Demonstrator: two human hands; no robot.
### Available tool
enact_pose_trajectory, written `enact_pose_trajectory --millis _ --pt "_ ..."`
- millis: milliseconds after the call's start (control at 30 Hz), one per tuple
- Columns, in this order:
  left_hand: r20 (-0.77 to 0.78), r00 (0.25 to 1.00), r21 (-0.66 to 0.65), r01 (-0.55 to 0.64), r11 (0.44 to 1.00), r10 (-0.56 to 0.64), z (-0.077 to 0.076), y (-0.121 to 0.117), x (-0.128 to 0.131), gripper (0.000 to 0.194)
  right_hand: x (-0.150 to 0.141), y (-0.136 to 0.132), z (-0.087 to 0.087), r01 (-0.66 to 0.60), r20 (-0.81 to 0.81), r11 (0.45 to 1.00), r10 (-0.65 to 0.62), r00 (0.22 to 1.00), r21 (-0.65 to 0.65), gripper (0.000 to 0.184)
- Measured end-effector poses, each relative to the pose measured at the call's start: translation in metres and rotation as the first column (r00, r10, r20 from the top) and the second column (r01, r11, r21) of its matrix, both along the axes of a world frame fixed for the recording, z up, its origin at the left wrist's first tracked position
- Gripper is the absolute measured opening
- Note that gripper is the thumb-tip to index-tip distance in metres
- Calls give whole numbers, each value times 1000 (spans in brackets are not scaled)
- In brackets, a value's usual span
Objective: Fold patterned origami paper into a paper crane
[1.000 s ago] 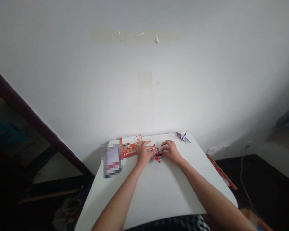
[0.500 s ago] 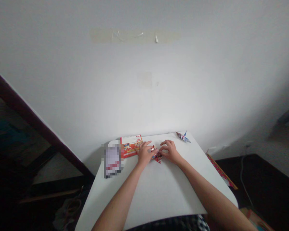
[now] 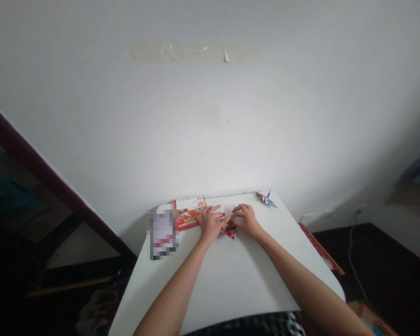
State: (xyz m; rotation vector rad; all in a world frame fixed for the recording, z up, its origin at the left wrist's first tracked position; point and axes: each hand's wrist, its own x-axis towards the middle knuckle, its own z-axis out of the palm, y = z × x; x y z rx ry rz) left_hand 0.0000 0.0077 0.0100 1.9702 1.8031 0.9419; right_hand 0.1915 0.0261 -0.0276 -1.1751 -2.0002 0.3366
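A small piece of folded red patterned paper (image 3: 228, 231) lies on the white table, between my two hands. My left hand (image 3: 211, 224) has its thumb and a finger closed on the paper's left side, its other fingers spread toward the red booklet. From the right, my right hand (image 3: 247, 219) pinches the paper's upper right edge between thumb and fingertips. My fingers cover part of the folds. A folded paper crane (image 3: 266, 199), bluish and white, sits apart at the table's far right corner.
Behind my left hand lies a red and white booklet (image 3: 189, 219). A pixelated, blurred object (image 3: 163, 233) is left of it. The white table (image 3: 245, 284) meets the wall at its far edge. A dark-framed panel (image 3: 56, 172) leans at the left.
Both hands stay almost in place on the red paper, with only slight finger movement. The whole view has shifted very slightly.
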Motion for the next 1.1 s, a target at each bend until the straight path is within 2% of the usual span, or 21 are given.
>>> enact_pose_trajectory --millis 533,1100 --pt "95 993 114 -74 991 63 -3 1 0 4 0 -1 4 -25 31 1000 25 999 -9 4" --pt "107 993 65 -60 996 53 -1 4 -4 8 -1 -2 5 -34 36 998 36 999 -47 6"
